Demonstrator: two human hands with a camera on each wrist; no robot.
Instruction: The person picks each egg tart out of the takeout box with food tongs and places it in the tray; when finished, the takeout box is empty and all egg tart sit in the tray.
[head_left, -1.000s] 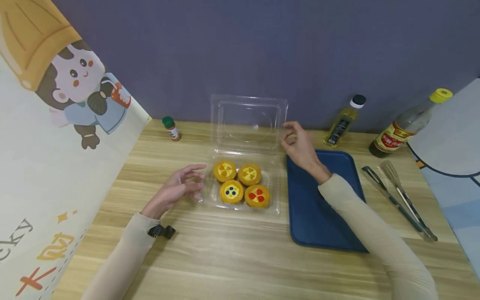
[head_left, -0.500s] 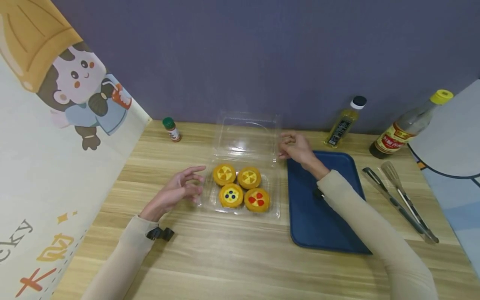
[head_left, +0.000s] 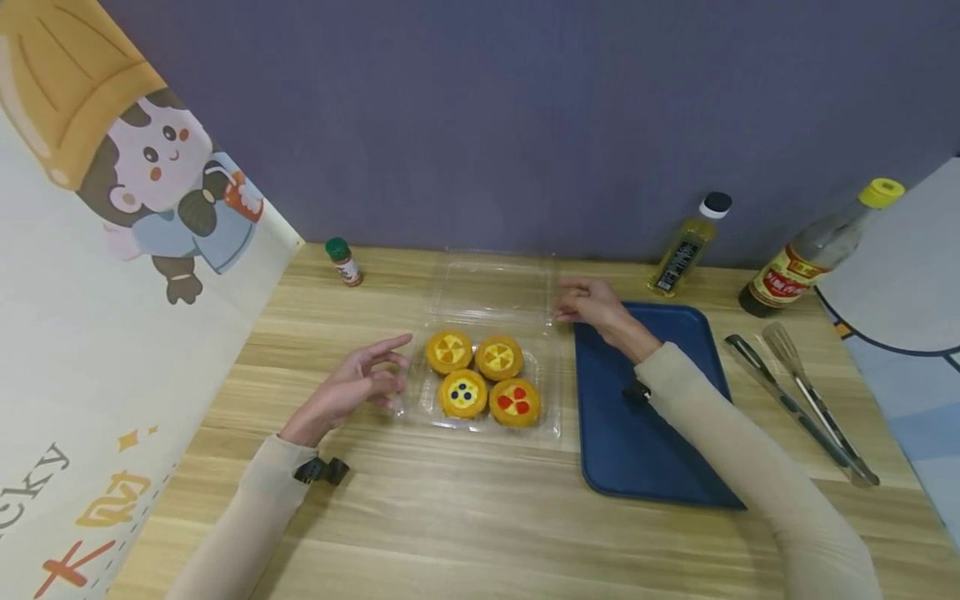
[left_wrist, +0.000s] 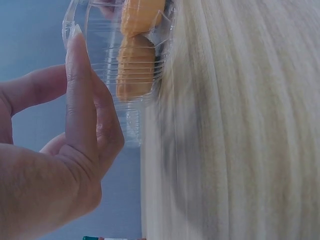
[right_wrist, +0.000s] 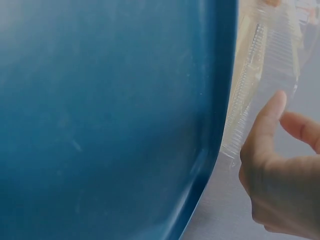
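A clear plastic clamshell box (head_left: 555, 400) stands on the table with its lid (head_left: 495, 287) tipped back behind it. Inside sit several egg tarts, among them a tart with blue dots (head_left: 462, 393) and another with red pieces (head_left: 514, 402). At the box's left edge is my left hand (head_left: 352, 385), fingers loosely bent; in the left wrist view a fingertip (left_wrist: 76, 37) meets the clear rim. My right hand (head_left: 600, 312) is beside the lid's right edge, fingers bent. In the right wrist view, thumb and index finger lie close to the lid; whether they touch it is unclear.
A dark blue tray (head_left: 637, 450) lies right of the box, under my right forearm. Beyond it are tongs (head_left: 802, 408), an oil bottle (head_left: 682, 250) and a sauce bottle (head_left: 798, 267). A small green-capped shaker (head_left: 345, 262) stands at the back left, near the wall.
The lid has tilted further back and down from a more upright stance. My right hand has come slightly lower alongside it. My left hand has barely moved.
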